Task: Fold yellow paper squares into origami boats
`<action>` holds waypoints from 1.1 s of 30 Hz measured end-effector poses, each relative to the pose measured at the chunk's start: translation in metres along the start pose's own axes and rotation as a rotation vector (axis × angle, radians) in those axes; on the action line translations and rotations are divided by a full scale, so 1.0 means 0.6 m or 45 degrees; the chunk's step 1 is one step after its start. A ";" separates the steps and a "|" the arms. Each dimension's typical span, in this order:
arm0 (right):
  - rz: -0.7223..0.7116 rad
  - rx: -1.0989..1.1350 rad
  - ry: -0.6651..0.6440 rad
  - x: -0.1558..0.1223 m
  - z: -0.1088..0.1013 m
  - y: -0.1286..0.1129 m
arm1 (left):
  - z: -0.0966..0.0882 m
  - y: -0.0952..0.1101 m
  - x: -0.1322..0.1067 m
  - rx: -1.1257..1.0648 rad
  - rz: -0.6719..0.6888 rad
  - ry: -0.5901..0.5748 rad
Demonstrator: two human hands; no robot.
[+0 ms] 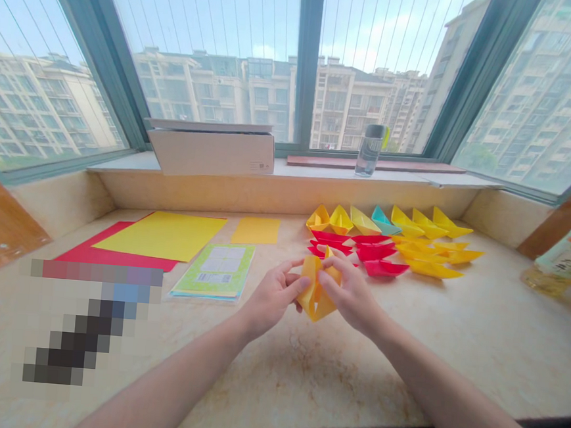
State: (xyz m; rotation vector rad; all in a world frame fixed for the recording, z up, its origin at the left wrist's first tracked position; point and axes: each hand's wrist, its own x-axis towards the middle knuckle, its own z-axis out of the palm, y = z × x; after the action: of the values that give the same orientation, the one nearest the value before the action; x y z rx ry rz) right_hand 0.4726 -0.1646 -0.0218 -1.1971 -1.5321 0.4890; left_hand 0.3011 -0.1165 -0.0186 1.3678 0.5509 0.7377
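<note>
Fingers point(296, 282) of both our hands pinching folded yellow paper boat point(310, 300), held above stone sill point(271, 397), left hand point(271, 298) and right hand point(351, 295) either side; light, soft, creases easily; best taken at folded edges

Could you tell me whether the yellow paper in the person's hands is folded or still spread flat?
Folded: the yellow origami paper shows creased, peaked layers, pinched between the left hand and right hand.
</note>
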 end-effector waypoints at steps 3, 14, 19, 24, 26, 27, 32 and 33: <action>0.004 -0.022 0.098 0.001 0.001 0.003 | 0.000 0.003 0.000 0.027 0.014 0.002; 0.055 0.049 0.159 0.008 -0.015 -0.002 | -0.012 0.006 0.001 0.116 -0.011 0.017; 0.140 0.038 0.238 0.007 -0.014 0.007 | -0.012 0.008 0.001 -0.172 -0.023 0.007; 0.176 0.115 0.442 0.013 -0.014 0.006 | -0.005 0.014 -0.008 -0.423 0.104 -0.231; 0.178 0.178 0.505 0.015 -0.014 0.004 | -0.001 0.014 -0.013 -0.372 0.111 -0.330; 0.175 0.196 0.526 0.015 -0.013 0.004 | 0.002 0.013 -0.014 -0.309 0.092 -0.343; 0.197 0.253 0.459 0.010 0.000 0.003 | 0.015 -0.004 -0.011 -0.113 -0.023 -0.163; 0.207 0.276 0.414 0.007 0.004 0.002 | 0.015 -0.007 -0.009 -0.146 -0.016 -0.104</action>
State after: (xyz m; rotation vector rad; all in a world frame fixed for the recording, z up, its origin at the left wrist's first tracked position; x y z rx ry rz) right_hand 0.4714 -0.1594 -0.0216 -1.1710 -1.0830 0.5245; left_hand 0.3048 -0.1268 -0.0218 1.2809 0.4453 0.6900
